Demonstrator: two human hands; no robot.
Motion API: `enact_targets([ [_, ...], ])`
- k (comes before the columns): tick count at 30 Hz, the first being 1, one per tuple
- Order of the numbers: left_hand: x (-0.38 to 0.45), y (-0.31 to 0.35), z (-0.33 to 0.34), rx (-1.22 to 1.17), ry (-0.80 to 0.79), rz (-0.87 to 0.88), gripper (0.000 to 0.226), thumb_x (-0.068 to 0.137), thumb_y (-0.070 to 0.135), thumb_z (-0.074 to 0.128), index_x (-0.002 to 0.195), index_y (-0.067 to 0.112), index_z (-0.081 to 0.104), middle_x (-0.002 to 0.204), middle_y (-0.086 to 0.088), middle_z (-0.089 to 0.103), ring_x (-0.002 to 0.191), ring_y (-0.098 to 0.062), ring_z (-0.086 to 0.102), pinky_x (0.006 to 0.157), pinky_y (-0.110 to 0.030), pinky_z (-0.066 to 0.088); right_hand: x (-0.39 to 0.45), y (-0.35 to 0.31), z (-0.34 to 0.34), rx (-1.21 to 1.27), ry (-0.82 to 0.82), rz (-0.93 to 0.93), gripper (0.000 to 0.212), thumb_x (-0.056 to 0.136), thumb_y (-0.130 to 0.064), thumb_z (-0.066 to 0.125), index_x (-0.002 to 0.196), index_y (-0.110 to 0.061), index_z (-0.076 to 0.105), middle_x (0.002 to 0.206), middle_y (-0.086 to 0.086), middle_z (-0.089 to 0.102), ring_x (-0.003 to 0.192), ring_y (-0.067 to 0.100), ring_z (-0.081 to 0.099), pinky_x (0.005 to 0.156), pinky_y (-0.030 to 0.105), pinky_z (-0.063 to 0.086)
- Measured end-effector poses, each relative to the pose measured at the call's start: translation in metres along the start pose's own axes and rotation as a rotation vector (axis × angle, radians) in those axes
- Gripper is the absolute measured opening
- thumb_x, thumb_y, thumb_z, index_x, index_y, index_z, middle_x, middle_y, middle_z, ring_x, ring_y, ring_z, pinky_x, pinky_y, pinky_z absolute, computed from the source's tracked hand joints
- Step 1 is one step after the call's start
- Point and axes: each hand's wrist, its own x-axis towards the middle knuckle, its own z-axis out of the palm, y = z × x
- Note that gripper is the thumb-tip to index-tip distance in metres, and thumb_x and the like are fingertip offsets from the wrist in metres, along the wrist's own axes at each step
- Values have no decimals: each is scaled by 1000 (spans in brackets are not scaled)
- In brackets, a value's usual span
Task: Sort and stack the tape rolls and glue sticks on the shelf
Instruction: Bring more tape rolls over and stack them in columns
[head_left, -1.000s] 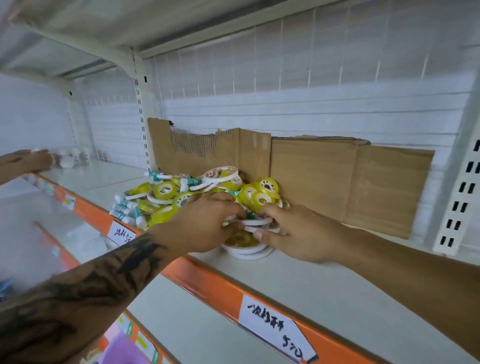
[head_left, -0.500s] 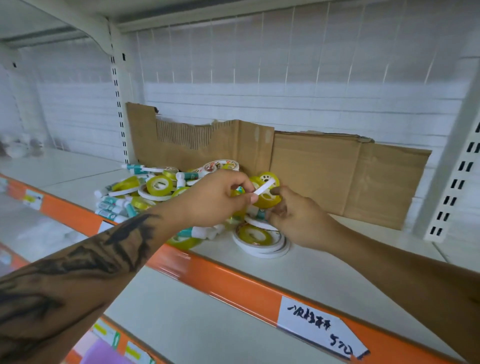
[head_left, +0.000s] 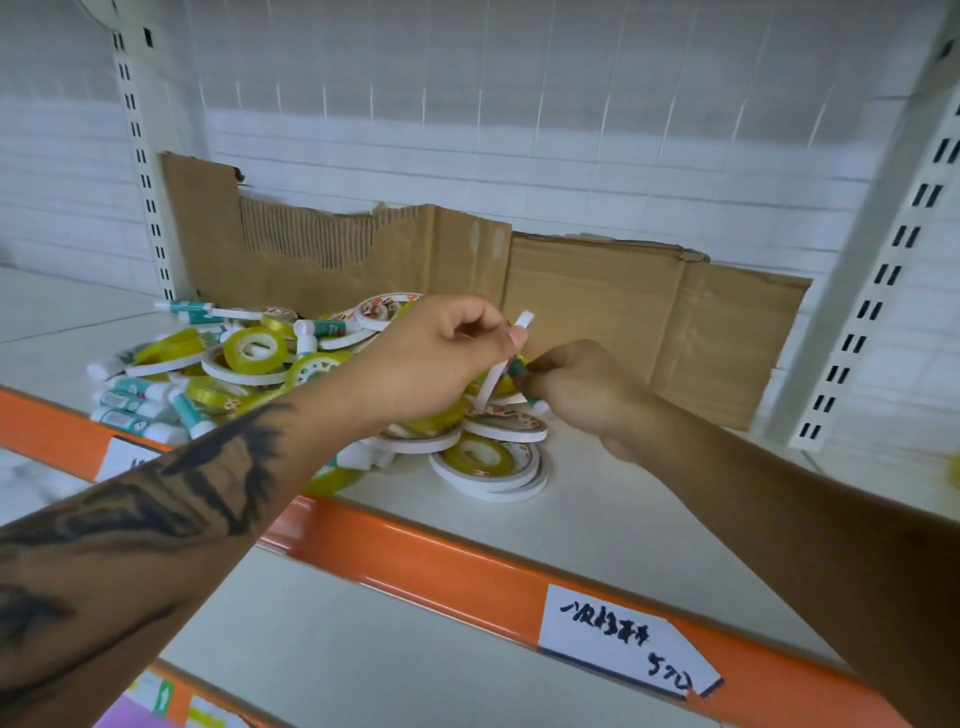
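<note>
2 hands (head_left: 483, 364) pinch 1 white tape roll (head_left: 506, 358) edge-on.

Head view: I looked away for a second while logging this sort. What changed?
Both hands rose off the low stack of tape rolls. The left hand now pinches a thin white roll on edge; the right hand took a grip on something green, too hidden to name. The stack and pile stayed put.

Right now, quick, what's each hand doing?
Left hand: pinching a white tape roll held on edge.
Right hand: fingers curled round a glue stick, mostly hidden.
</note>
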Motion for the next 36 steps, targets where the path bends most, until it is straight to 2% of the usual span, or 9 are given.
enact_targets([
  [2,4,4,6,12,-1,5,20,98,32,66,91,15,74,69,1,59,62,-3,48,63,-20,39,-8,6,-11,-24,59,12,22,77,-38,72,85,-19,78,87,8,75,87,28,70,80,44,57],
  [6,8,17,29,38,-37,31,17,98,29,67,88,16,71,71,-4,60,62,-6,49,59,-20,40,-30,23,-46,-28,79,20,16,90,-25,73,95,-10,77,84,10,70,76,21,62,69,33,47],
  [10,9,43,64,89,-73,62,17,98,26,68,88,11,70,76,-14,70,63,-9,54,61,-24,42,-63,44,-92,-49,112,32,12,91,-26,74,96,-16,77,97,7,73,86,22,67,71,31,49],
  [20,-9,151,222,240,-147,182,16,94,24,72,82,14,69,64,8,64,57,3,57,58,-25,41,-205,133,-263,-138,217,56,16,89,-26,73,94,-11,76,76,4,63,68,18,54,61,28,38],
  [23,-22,199,284,263,-161,231,17,93,28,73,79,20,67,68,5,67,64,-14,62,61,-29,43,-257,169,-319,-168,265,96,18,89,-26,73,94,-8,75,74,5,61,66,19,52,58,28,35],
  [25,-32,228,324,281,-155,262,19,92,30,73,77,23,65,68,6,67,64,-14,62,61,-27,42,-291,193,-353,-196,297,124,18,89,-26,74,94,-8,75,75,4,61,64,17,51,56,27,34],
  [30,-55,286,416,311,-225,303,19,93,31,72,77,28,63,63,14,60,57,-1,52,56,-19,33,-355,251,-429,-297,344,199,16,89,-27,74,94,-12,75,70,1,60,66,19,54,58,27,38],
  [33,-59,314,460,305,-266,347,15,93,27,74,80,24,66,61,25,61,58,8,53,54,-12,31,-380,284,-466,-371,347,231,16,92,-28,71,96,-13,75,77,5,67,70,23,60,63,33,49],
  [36,-58,335,497,327,-281,386,12,91,31,75,81,29,68,71,12,66,66,-5,58,63,-24,40,-398,313,-493,-430,342,260,16,95,-27,67,106,-18,74,93,6,70,78,23,65,72,37,57],
])
